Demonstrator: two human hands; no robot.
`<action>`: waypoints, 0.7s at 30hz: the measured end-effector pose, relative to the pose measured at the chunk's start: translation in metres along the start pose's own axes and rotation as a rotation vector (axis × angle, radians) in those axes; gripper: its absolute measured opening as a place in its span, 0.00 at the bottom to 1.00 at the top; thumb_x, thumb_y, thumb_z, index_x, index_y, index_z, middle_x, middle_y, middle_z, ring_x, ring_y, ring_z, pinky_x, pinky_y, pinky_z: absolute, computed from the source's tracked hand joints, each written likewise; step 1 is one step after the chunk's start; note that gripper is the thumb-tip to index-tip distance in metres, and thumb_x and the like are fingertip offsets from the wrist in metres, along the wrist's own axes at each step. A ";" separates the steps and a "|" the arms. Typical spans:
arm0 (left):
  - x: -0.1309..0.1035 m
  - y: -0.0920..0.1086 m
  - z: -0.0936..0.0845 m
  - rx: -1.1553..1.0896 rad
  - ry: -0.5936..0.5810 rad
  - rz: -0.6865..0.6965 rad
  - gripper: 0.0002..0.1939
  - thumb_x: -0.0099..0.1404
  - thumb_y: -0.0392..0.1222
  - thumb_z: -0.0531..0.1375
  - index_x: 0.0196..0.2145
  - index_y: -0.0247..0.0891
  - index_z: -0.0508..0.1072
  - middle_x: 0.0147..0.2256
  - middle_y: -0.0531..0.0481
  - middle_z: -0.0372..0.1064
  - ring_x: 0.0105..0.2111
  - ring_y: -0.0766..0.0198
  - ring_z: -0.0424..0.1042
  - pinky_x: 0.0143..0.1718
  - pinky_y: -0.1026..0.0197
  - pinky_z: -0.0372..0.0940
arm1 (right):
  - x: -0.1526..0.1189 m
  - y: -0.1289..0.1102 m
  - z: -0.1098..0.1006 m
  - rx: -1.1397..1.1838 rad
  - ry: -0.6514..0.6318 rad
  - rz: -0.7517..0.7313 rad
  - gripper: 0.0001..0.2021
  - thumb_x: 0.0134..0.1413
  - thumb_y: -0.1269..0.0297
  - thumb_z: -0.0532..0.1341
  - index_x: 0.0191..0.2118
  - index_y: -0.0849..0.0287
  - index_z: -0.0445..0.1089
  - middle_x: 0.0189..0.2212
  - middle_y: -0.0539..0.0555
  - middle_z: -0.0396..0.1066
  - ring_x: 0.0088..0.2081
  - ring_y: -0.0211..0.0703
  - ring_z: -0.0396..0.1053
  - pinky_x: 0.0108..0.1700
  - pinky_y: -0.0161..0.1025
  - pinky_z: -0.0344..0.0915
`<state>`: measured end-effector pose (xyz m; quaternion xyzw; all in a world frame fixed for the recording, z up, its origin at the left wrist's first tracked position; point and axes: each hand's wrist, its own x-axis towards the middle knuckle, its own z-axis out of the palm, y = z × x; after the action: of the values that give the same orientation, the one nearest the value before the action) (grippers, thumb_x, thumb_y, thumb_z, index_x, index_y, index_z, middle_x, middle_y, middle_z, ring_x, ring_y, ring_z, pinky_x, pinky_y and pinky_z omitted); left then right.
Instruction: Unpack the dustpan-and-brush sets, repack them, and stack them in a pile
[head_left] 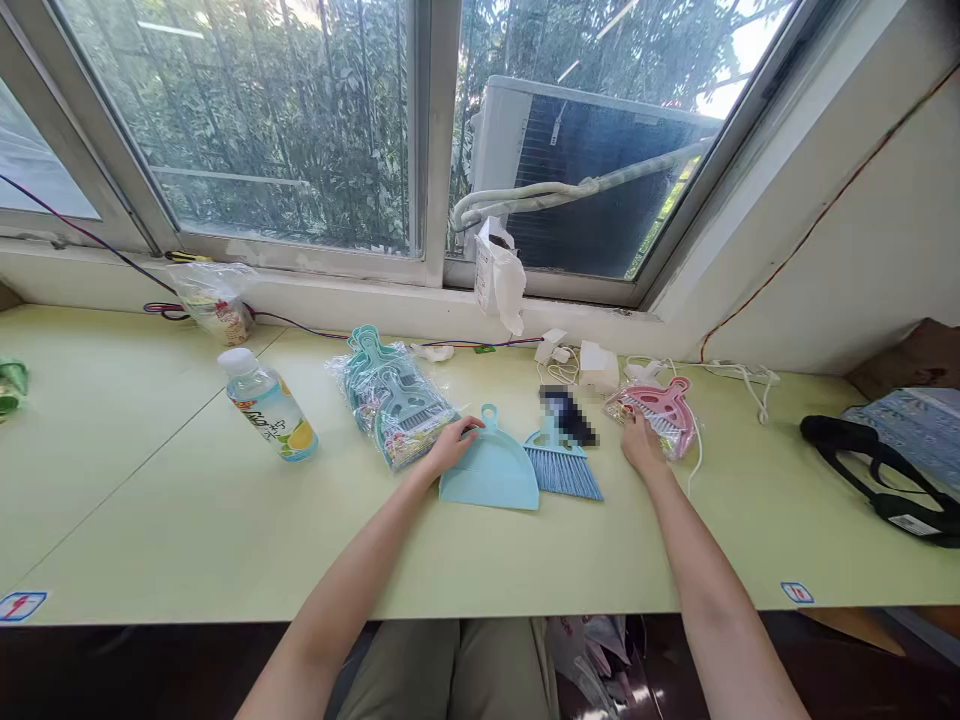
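A light blue dustpan [489, 474] lies flat on the yellow-green table [247, 540], with my left hand [452, 446] at its upper left edge; what the fingers hold, if anything, is hard to tell. Right of the dustpan lies a small blue brush [564, 472], bristles toward me. My right hand [640, 440] reaches to the left edge of a pink dustpan and brush set [671, 408] in clear wrap, and its fingertips are partly hidden. Several wrapped teal sets [401, 410] are stacked to the left of my left hand.
A clear bottle [274, 410] with a white cap stands at left. Behind are a plastic bag [217, 305], white chargers [553, 345], a white box [598, 367] and cables. A blurred dark object [574, 418] lies beyond the brush. Black straps [877, 470] lie at right.
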<state>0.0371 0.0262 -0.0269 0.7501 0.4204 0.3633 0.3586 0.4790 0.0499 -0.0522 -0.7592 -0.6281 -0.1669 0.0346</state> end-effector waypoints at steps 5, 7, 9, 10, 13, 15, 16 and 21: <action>0.001 0.000 0.000 0.002 -0.001 0.000 0.14 0.63 0.42 0.49 0.43 0.42 0.69 0.42 0.49 0.71 0.44 0.60 0.68 0.46 0.58 0.62 | -0.003 -0.004 0.000 -0.016 0.127 0.025 0.28 0.53 0.74 0.49 0.61 0.69 0.51 0.58 0.70 0.52 0.54 0.56 0.57 0.49 0.47 0.59; 0.001 0.000 0.000 0.000 0.002 0.010 0.13 0.63 0.42 0.50 0.43 0.42 0.69 0.43 0.49 0.71 0.44 0.60 0.68 0.46 0.58 0.62 | -0.004 -0.007 -0.002 -0.051 0.173 -0.002 0.24 0.55 0.73 0.49 0.59 0.66 0.55 0.57 0.68 0.55 0.53 0.56 0.57 0.49 0.47 0.57; 0.001 -0.001 0.000 -0.002 0.005 0.016 0.13 0.63 0.42 0.50 0.43 0.42 0.69 0.42 0.49 0.71 0.44 0.60 0.68 0.46 0.58 0.62 | -0.005 -0.010 -0.005 -0.080 0.157 -0.068 0.21 0.55 0.73 0.48 0.56 0.64 0.59 0.54 0.66 0.59 0.52 0.54 0.57 0.50 0.48 0.56; 0.001 -0.001 0.000 -0.002 0.004 0.017 0.13 0.63 0.42 0.50 0.43 0.42 0.69 0.42 0.49 0.71 0.43 0.60 0.68 0.46 0.58 0.62 | -0.005 -0.011 -0.006 -0.087 0.135 -0.102 0.20 0.56 0.73 0.48 0.55 0.64 0.60 0.53 0.66 0.60 0.52 0.54 0.57 0.50 0.47 0.56; 0.001 -0.001 0.000 0.007 0.002 0.009 0.14 0.63 0.42 0.50 0.44 0.41 0.69 0.42 0.48 0.71 0.44 0.59 0.68 0.46 0.57 0.62 | -0.003 -0.011 -0.005 -0.067 0.091 -0.136 0.19 0.57 0.73 0.48 0.53 0.63 0.62 0.52 0.65 0.61 0.52 0.52 0.57 0.50 0.46 0.56; 0.001 -0.001 0.000 0.010 0.002 0.013 0.14 0.63 0.42 0.50 0.43 0.41 0.69 0.42 0.48 0.71 0.43 0.59 0.68 0.46 0.57 0.62 | -0.001 -0.010 -0.003 -0.033 0.082 -0.103 0.19 0.58 0.72 0.46 0.54 0.63 0.61 0.53 0.64 0.61 0.52 0.51 0.57 0.50 0.45 0.57; 0.001 -0.001 0.000 0.008 0.003 0.018 0.14 0.63 0.42 0.50 0.43 0.41 0.69 0.42 0.48 0.71 0.43 0.59 0.68 0.46 0.57 0.62 | -0.001 -0.009 -0.002 -0.018 0.074 -0.088 0.19 0.58 0.72 0.45 0.54 0.64 0.60 0.54 0.64 0.61 0.52 0.50 0.58 0.49 0.44 0.57; 0.001 -0.002 0.001 0.011 0.010 0.024 0.14 0.63 0.43 0.49 0.43 0.42 0.70 0.42 0.48 0.71 0.44 0.58 0.68 0.45 0.57 0.62 | 0.002 -0.008 -0.004 0.002 0.024 -0.073 0.23 0.58 0.73 0.44 0.59 0.65 0.54 0.55 0.66 0.58 0.52 0.52 0.58 0.48 0.46 0.59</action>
<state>0.0374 0.0277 -0.0288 0.7552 0.4152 0.3690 0.3481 0.4702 0.0521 -0.0488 -0.7336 -0.6552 -0.1766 0.0368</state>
